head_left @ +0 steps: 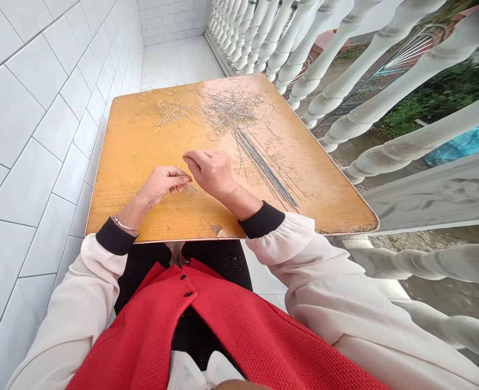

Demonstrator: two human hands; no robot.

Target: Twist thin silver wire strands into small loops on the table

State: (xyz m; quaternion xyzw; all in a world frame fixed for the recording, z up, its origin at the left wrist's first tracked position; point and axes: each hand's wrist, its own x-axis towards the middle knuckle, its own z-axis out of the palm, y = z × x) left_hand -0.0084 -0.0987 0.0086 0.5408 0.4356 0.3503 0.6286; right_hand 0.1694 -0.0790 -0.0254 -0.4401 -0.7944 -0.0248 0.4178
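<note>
My left hand (pixel 164 183) rests on the orange wooden table (pixel 142 135), fingers pinched together on a thin piece of wire I can barely see. My right hand (pixel 210 172) lies just to its right, fingers curled and pinched near the left fingertips. A small bit of tangled wire (pixel 190 189) lies on the table between and below the two hands. A bundle of straight thin wires (pixel 263 168) lies diagonally to the right of my right hand. A tangled heap of wire rings and bent pieces (pixel 229 108) sits at the far middle of the table.
A smaller pile of pale wire pieces (pixel 168 114) lies at the far left. A white tiled wall (pixel 40 108) runs along the left. White balusters (pixel 345 81) of a balcony rail stand close on the right. The table's near edge (pixel 215 230) is chipped.
</note>
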